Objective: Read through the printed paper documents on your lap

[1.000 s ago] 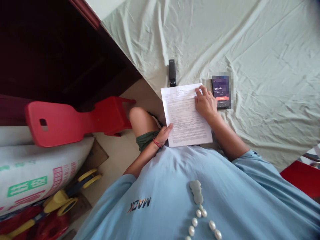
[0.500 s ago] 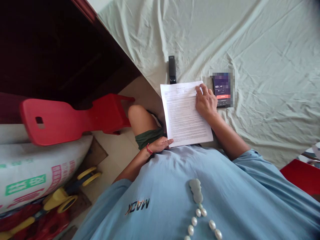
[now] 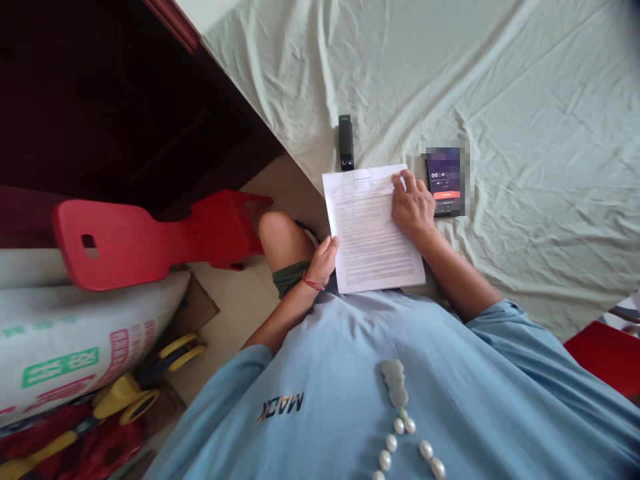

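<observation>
A printed sheet of paper (image 3: 367, 233) lies at the near edge of a bed covered with a pale green sheet (image 3: 500, 100). My right hand (image 3: 413, 203) rests flat on the paper's upper right part, fingers curled lightly toward its top edge. My left hand (image 3: 323, 260) touches the paper's left edge near the bottom, fingers together; a red string is round that wrist. A black stapler (image 3: 345, 142) lies just beyond the paper's top left corner. A phone (image 3: 444, 180) with a lit screen lies right of my right hand.
A red plastic stool (image 3: 150, 233) lies tipped over at left, above a printed white sack (image 3: 75, 333). Yellow and red toys (image 3: 125, 400) sit on the floor at lower left. A dark wooden bed frame (image 3: 150, 100) fills the upper left. Something red (image 3: 605, 357) shows at the right edge.
My left hand has moved from the paper's bottom left corner up along its left edge. The right hand and the paper have stayed in place.
</observation>
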Available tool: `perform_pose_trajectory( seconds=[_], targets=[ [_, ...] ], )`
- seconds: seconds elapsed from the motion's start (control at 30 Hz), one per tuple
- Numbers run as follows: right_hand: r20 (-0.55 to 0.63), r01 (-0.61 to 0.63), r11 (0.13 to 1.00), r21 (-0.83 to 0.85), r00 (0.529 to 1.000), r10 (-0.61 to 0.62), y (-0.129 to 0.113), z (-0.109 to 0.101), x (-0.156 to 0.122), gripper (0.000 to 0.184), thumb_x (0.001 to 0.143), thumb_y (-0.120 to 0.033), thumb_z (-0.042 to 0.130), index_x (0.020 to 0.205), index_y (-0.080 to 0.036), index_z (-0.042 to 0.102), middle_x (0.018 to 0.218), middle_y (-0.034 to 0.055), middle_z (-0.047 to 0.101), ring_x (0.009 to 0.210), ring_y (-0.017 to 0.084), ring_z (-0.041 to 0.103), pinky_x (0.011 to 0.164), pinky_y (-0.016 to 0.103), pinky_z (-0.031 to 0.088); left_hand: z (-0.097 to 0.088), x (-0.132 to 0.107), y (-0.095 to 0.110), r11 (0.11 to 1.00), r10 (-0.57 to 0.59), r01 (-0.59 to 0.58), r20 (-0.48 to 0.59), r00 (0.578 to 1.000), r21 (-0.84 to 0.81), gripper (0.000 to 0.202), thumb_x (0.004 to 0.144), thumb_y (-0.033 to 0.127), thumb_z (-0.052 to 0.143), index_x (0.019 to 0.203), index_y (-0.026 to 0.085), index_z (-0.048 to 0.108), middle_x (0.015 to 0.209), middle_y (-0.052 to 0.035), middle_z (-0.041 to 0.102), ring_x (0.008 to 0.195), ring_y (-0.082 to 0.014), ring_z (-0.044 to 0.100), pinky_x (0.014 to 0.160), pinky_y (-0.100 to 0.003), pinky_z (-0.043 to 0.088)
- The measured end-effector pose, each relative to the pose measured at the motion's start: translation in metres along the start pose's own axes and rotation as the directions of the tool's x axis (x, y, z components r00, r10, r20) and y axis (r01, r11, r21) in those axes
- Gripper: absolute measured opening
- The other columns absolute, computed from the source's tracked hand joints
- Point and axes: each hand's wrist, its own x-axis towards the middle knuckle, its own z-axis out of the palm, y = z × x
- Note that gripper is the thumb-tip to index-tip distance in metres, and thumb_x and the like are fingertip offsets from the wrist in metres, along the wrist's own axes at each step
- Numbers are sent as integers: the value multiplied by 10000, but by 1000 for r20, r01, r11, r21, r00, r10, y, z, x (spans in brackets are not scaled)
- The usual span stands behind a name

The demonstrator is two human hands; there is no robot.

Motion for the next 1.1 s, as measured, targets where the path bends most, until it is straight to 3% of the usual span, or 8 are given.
perform_pose_trajectory(
  seconds=[0.1,0.23,0.37,0.5,0.7,0.97,1.1],
  targets=[
    [-7,0,1000,-19,1000,0,0,0,0,558,1084,-219,367,1614,-207,543,1685,130,525,1212,349,615,969,500,546,11,5,1,999,-11,6,-111,994,-46,720,791,844,755,1015,160,780,1159,-126,809,1190,-296,726,1138,-417,517],
    [-9,-1,999,-34,1000,1,-1,-1,-1,555,1090,-214,358,1613,-210,545,1685,120,530,1202,336,617,961,479,543,14,6,-2,964,-142,106,-138,980,-243,703,660,763,904,999,158,786,1147,-125,822,1257,-334,721,1184,-467,513],
    [4,-5,999,-51,1000,6,-2,-2,-1,569,1087,-211,350,1625,-192,532,1695,124,516,1215,340,610,972,477,538,13,2,1,898,-253,230,-12,967,-375,697,691,713,922,1056,133,795,1230,-172,806,1367,-363,677,1246,-510,479],
    [14,-5,999,-51,1000,6,-1,-2,-1,571,1092,-232,345,1635,-199,518,1701,131,503,1223,339,599,992,479,528,15,1,8,861,-311,331,116,943,-385,714,679,703,938,1047,109,796,1183,-201,812,1383,-399,668,1254,-545,479],
    [23,-9,1000,-2,1000,9,-1,-3,-1,589,1068,-213,335,1624,-171,525,1699,155,499,1240,368,589,995,527,533,17,3,6,906,-281,288,66,957,-312,759,605,775,939,931,103,802,1074,-192,828,1308,-413,712,1222,-551,511],
    [-27,-3,998,67,1000,5,1,0,-2,573,1057,-216,369,1600,-235,549,1672,126,539,1211,365,606,988,552,546,15,5,-4,955,-200,185,-43,979,-231,836,674,893,810,991,120,811,1135,-180,824,1342,-385,695,1208,-514,523],
    [6,-18,999,41,1000,18,-2,-4,-2,567,1074,-228,366,1612,-210,543,1680,130,528,1232,362,603,1018,532,538,16,5,-2,963,-183,169,-47,982,-210,844,657,908,804,958,119,806,1148,-183,822,1350,-393,686,1194,-509,528]
  ],
)
